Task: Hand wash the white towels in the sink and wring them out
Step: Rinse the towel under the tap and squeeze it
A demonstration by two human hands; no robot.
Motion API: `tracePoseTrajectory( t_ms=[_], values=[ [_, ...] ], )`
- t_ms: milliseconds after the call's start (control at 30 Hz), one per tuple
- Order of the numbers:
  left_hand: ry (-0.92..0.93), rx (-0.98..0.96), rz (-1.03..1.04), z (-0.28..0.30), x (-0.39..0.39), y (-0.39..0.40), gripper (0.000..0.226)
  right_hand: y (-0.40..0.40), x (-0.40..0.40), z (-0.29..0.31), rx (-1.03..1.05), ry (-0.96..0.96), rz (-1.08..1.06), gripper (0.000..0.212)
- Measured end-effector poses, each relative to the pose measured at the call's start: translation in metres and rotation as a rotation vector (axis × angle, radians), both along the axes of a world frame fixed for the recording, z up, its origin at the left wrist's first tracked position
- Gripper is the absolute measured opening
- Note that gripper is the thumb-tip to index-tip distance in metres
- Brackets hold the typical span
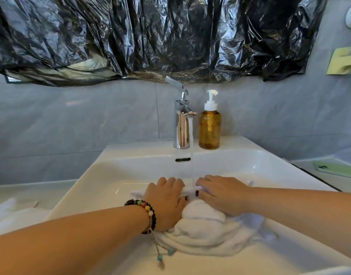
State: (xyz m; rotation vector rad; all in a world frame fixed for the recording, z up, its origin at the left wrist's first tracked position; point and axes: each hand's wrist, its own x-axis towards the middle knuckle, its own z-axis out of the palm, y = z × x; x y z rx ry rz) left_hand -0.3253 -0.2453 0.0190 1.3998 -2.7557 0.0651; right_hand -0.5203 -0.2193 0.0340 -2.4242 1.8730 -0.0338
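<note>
towel: white towel [206,229] bunched in sink [115,173], near front edge, under my hands
left hand: my left hand [166,199] grips towel's left part, fingers curled over it
right hand: my right hand [220,193] grips its right part, palm down
water: faucet [182,124] stream lands between my hands

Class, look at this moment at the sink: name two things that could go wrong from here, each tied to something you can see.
1. The faucet is running while the white towel bunches low in the sink; if it covers the drain, the water may rise.
2. The left hand wears a beaded bracelet whose cord dangles by the wet cloth and could snag as both hands, including the right hand, rub.
</note>
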Motion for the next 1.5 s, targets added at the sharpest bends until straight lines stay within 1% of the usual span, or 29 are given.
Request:
tracePoseTrajectory(
  t_ms=[67, 133, 200, 233, 300, 367, 400, 467, 533, 633, 700, 733, 767, 800, 833, 867, 933, 967, 1000, 1067, 1133, 1167, 1200, 1267, 1300, 1333, 1400, 1433, 1500],
  values=[
    [0.052, 0.069, -0.024, 0.002, -0.004, -0.006, 0.024, -0.006, 0.003, 0.000, 0.045, -0.010, 0.000, 0.025],
    [0.015, 0.092, -0.019, 0.007, -0.010, -0.010, 0.019, -0.014, 0.004, 0.000, 0.024, -0.025, -0.020, 0.027],
    [-0.037, 0.072, 0.007, 0.008, -0.013, -0.014, 0.027, -0.018, 0.005, -0.001, -0.039, -0.020, -0.021, 0.033],
    [-0.027, 0.081, 0.013, 0.010, -0.013, -0.016, 0.027, -0.019, 0.005, -0.003, -0.067, -0.020, -0.016, 0.034],
    [0.100, 0.220, 0.036, 0.017, -0.014, -0.021, 0.017, -0.019, 0.005, -0.004, -0.075, -0.053, -0.013, 0.034],
    [0.254, 0.410, 0.095, 0.027, -0.010, -0.029, 0.041, -0.023, 0.000, -0.002, 0.000, -0.144, -0.002, 0.035],
    [0.275, 0.461, 0.123, 0.034, -0.006, -0.031, 0.048, -0.024, -0.004, 0.004, 0.041, -0.208, 0.013, 0.038],
    [0.205, 0.436, 0.170, 0.045, 0.007, -0.037, 0.053, -0.022, -0.015, 0.022, 0.112, -0.322, 0.055, 0.041],
    [0.113, 0.379, 0.225, 0.049, 0.022, -0.040, 0.046, -0.013, -0.025, 0.044, 0.181, -0.405, 0.051, 0.034],
    [0.099, 0.487, 0.281, 0.056, 0.035, -0.038, 0.042, -0.005, -0.034, 0.066, 0.295, -0.467, -0.051, 0.022],
    [0.090, 0.465, 0.277, 0.064, 0.036, -0.032, 0.043, -0.005, -0.027, 0.074, 0.373, -0.471, -0.161, 0.021],
    [0.144, 0.432, 0.275, 0.069, 0.034, -0.030, 0.040, -0.006, -0.019, 0.078, 0.370, -0.448, -0.212, 0.023],
    [0.277, 0.430, 0.256, 0.074, 0.032, -0.027, 0.032, -0.008, -0.012, 0.079, 0.340, -0.412, -0.245, 0.027],
    [0.472, 0.484, 0.222, 0.080, 0.030, -0.027, 0.023, -0.010, -0.002, 0.080, 0.304, -0.408, -0.265, 0.031],
    [0.678, 0.585, 0.182, 0.085, 0.027, -0.027, 0.013, -0.012, 0.009, 0.078, 0.278, -0.486, -0.272, 0.032],
    [0.862, 0.695, 0.135, 0.088, 0.025, -0.027, 0.008, -0.015, 0.019, 0.075, 0.285, -0.665, -0.274, 0.028],
    [1.158, 0.863, 0.070, 0.091, 0.018, -0.025, 0.016, -0.022, 0.035, 0.066, 0.327, -1.170, -0.296, 0.018],
    [1.255, 0.891, 0.058, 0.090, 0.013, -0.024, 0.020, -0.025, 0.039, 0.063, 0.310, -1.353, -0.310, 0.017],
    [1.308, 0.870, 0.077, 0.088, 0.008, -0.022, 0.021, -0.027, 0.042, 0.060, 0.276, -1.444, -0.324, 0.014],
    [1.366, 0.787, 0.156, 0.081, 0.000, -0.021, 0.019, -0.030, 0.043, 0.055, 0.232, -1.455, -0.324, 0.012],
    [1.346, 0.644, 0.285, 0.076, 0.001, -0.028, 0.014, -0.034, 0.041, 0.050, 0.152, -1.330, -0.345, 0.021],
    [1.316, 0.573, 0.340, 0.075, 0.003, -0.032, 0.014, -0.036, 0.043, 0.048, 0.097, -1.265, -0.356, 0.019],
    [1.276, 0.519, 0.398, 0.076, 0.005, -0.035, 0.019, -0.039, 0.045, 0.046, 0.053, -1.213, -0.360, 0.015],
    [1.221, 0.451, 0.529, 0.076, 0.010, -0.037, 0.036, -0.045, 0.053, 0.042, -0.003, -1.171, -0.341, 0.021],
    [1.213, 0.438, 0.584, 0.076, 0.011, -0.036, 0.041, -0.047, 0.057, 0.041, -0.033, -1.158, -0.327, 0.019],
    [1.211, 0.439, 0.623, 0.074, 0.011, -0.035, 0.045, -0.050, 0.061, 0.039, -0.067, -1.144, -0.310, 0.012],
    [1.238, 0.521, 0.636, 0.069, 0.011, -0.034, 0.051, -0.056, 0.063, 0.038, -0.152, -1.118, -0.305, 0.012],
    [1.288, 0.614, 0.601, 0.066, 0.010, -0.034, 0.050, -0.057, 0.062, 0.042, -0.212, -1.110, -0.321, 0.014],
    [1.350, 0.807, 0.457, 0.062, 0.008, -0.032, 0.033, -0.054, 0.059, 0.052, -0.300, -1.120, -0.362, 0.024]
  ],
)
